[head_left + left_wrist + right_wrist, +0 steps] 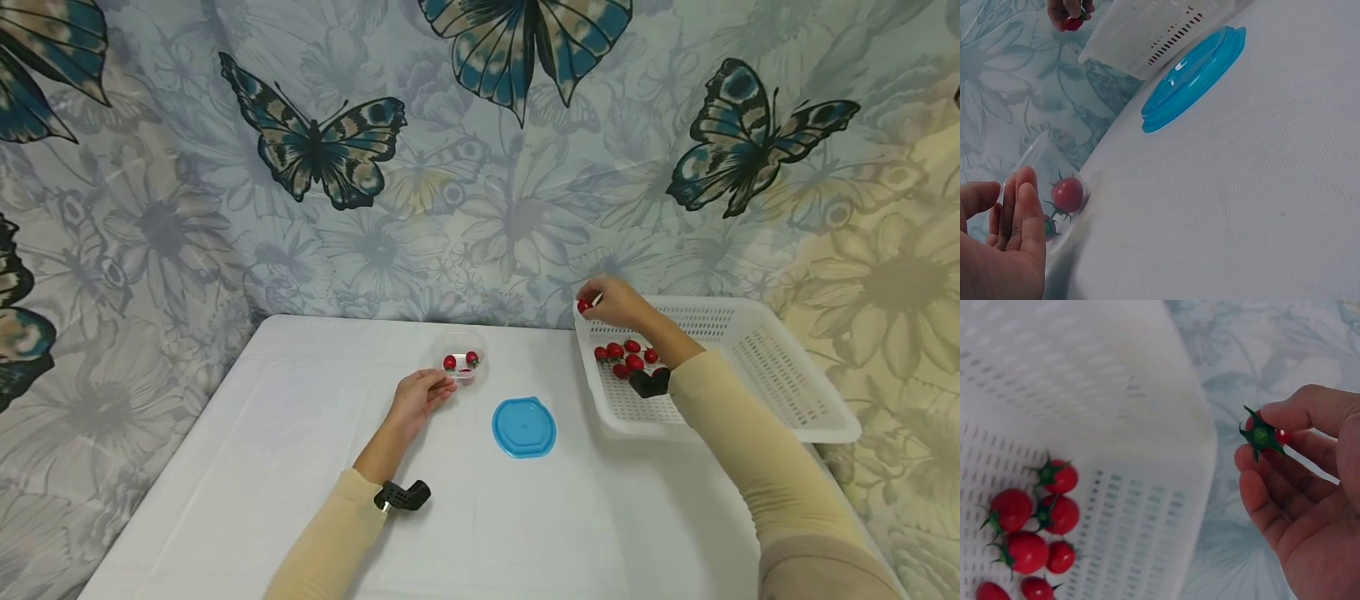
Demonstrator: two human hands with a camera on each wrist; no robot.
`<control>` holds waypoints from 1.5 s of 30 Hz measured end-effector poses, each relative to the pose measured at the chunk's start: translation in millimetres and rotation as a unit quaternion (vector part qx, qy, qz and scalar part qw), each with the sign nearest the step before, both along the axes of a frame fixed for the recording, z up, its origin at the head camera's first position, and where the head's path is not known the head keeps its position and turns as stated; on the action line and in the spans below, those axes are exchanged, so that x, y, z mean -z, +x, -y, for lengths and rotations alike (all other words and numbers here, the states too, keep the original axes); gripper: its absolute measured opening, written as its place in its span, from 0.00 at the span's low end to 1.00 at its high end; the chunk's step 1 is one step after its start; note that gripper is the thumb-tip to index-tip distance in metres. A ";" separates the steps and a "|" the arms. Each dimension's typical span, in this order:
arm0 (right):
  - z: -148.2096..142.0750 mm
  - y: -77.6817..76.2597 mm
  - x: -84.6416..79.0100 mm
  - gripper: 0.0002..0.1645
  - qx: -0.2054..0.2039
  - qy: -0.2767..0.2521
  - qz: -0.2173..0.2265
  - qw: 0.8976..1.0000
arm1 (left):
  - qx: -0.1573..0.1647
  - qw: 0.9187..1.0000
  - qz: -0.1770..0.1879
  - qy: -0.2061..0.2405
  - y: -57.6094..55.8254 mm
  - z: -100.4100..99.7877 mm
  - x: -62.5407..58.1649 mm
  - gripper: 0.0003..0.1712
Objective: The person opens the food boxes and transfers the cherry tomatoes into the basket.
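Observation:
Between thumb and fingertips, my right hand (617, 302) pinches a red cherry tomato (1260, 434) with a green calyx, raised at the far left corner of the white basket (1200, 456). Several more cherry tomatoes (1027, 552) lie on the basket floor. My left hand (417, 400) is at the near side of a small clear plastic container (480, 340), its fingers fairly straight and its thumb apart in the left wrist view. Fingertips overlap the container wall there. Inside the container are red cherry tomatoes (1067, 194) with green stems.
A blue lid (524, 427) lies flat on the white-covered table (300, 467), between the container and the basket. Butterfly-patterned cloth (517, 208) hangs right behind the table. The basket's right end reaches the table's right edge.

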State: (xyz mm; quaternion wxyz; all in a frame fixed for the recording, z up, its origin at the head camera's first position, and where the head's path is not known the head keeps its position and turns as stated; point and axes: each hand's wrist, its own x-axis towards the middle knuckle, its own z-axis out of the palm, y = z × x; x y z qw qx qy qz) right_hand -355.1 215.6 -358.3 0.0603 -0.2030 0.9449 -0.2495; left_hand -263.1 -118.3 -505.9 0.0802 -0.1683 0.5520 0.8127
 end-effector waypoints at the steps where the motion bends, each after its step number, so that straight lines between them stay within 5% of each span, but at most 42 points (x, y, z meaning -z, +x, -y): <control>1: -3.8 0.0 2.2 0.19 0.002 0.001 0.000 1.000 | 0.000 1.000 0.000 0.001 -0.4 0.1 -0.1 0.06; 15: -44.0 -2.0 33.1 0.17 0.025 0.037 0.066 0.997 | 0.005 1.000 -0.004 0.006 -0.9 -0.3 -0.2 0.05; 22: -42.4 -4.3 47.2 0.17 0.003 0.064 0.095 0.993 | 0.003 1.000 -0.006 0.006 -0.6 -0.1 -3.4 0.04; 29: -40.2 -3.2 59.3 0.15 -0.003 0.080 0.170 0.982 | 0.007 1.000 -0.002 0.004 -1.1 -0.3 -2.7 0.05; 45: -33.8 -7.6 75.4 0.06 -0.044 0.091 0.198 0.975 | 0.005 1.000 0.000 -0.001 -0.9 0.9 -1.2 0.07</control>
